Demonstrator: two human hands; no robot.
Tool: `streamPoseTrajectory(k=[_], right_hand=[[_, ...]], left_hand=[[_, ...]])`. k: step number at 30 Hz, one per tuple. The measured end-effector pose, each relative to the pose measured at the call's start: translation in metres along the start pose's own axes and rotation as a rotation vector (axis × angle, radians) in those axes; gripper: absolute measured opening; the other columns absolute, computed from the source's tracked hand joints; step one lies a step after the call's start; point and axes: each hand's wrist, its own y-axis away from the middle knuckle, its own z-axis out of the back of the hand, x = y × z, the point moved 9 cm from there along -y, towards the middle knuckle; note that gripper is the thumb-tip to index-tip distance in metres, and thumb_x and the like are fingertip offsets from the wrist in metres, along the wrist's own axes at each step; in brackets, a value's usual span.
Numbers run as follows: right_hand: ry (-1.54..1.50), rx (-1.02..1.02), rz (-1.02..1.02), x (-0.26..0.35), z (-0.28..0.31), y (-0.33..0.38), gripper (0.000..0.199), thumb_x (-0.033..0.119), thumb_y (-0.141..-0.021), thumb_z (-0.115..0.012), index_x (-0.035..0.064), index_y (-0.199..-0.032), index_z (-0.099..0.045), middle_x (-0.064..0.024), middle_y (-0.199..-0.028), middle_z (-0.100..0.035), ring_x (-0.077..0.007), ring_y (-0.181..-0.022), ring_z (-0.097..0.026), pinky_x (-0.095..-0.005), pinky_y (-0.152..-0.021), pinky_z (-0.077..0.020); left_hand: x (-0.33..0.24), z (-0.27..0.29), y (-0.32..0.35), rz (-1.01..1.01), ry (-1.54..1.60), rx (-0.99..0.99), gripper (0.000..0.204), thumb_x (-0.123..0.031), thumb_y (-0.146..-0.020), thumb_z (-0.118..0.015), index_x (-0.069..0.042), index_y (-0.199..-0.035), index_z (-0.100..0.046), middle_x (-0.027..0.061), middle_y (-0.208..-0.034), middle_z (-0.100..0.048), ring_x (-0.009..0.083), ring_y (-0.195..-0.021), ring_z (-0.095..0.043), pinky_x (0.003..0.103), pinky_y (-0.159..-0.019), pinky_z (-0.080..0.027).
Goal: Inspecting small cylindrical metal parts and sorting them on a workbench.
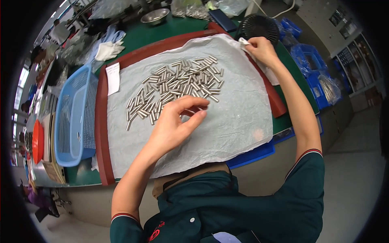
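Observation:
Many short silvery metal tubes or pins (182, 79) lie in a loose heap on a white sheet (227, 125). My left hand (176, 121) hovers over the near edge of the heap, fingers curved and thumb apart, with nothing visible between them. At the sheet's far right corner, my right hand (262, 50) is closed on a crumpled white cloth (244, 43). Whether the cloth is a loose wipe or something larger is hidden by the fingers. Dark red bars (104, 133) border the sheet on the left, back and right.
A light-blue plastic basket (75, 117) stands left of the sheet, with white gloves (109, 50) behind it. At the back are a metal bowl (155, 17), a dark blue box (222, 20) and a black fan (258, 27). Blue bins (310, 58) stand at the right.

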Motion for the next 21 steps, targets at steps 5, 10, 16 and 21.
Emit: streamPoseTrajectory(k=[5,10,16,21], right_hand=[[-0.180,-0.282,0.264,0.088,0.088,0.053,0.015,0.012,-0.074,-0.062,-0.0014,-0.082,-0.064,-0.0050,-0.078,-0.059,-0.0148,-0.065,-0.055,-0.0281,-0.060,-0.0437],[-0.322,-0.092,0.761,0.214,0.049,0.147,0.014,0.002,-0.064,-0.059,0.0006,-0.077,-0.056,-0.0134,-0.098,-0.058,-0.0279,-0.086,-0.057,-0.0346,-0.073,-0.0454],[-0.511,-0.113,0.700,0.200,0.008,0.198,0.026,0.006,-0.080,-0.059,0.0001,-0.102,-0.047,-0.0196,-0.094,-0.060,-0.0324,-0.071,-0.059,-0.0374,-0.058,-0.0484],[-0.243,0.015,0.823,0.230,-0.006,0.229,0.050,0.007,-0.076,-0.066,-0.0039,-0.120,-0.045,-0.0185,-0.093,-0.060,-0.0307,-0.068,-0.060,-0.0360,-0.056,-0.0483]], left_hand=[[0.048,-0.014,0.012,0.392,0.766,0.007,0.030,-0.013,-0.092,-0.055,0.002,-0.119,-0.055,0.0114,-0.104,-0.065,0.0157,-0.090,-0.063,0.028,-0.083,-0.052],[0.050,-0.031,0.012,0.446,1.084,0.026,0.024,-0.011,-0.093,-0.054,0.000,-0.114,-0.057,0.0108,-0.104,-0.063,0.0156,-0.093,-0.063,0.029,-0.085,-0.053],[0.012,-0.068,0.038,0.218,1.147,0.093,0.025,-0.022,-0.097,-0.048,0.000,-0.099,-0.059,0.0041,-0.093,-0.061,0.0098,-0.091,-0.057,0.026,-0.081,-0.045],[0.029,-0.043,0.060,0.111,0.970,-0.122,0.021,-0.013,-0.097,-0.044,0.003,-0.098,-0.057,0.0036,-0.082,-0.062,0.0075,-0.077,-0.057,0.023,-0.068,-0.046]])
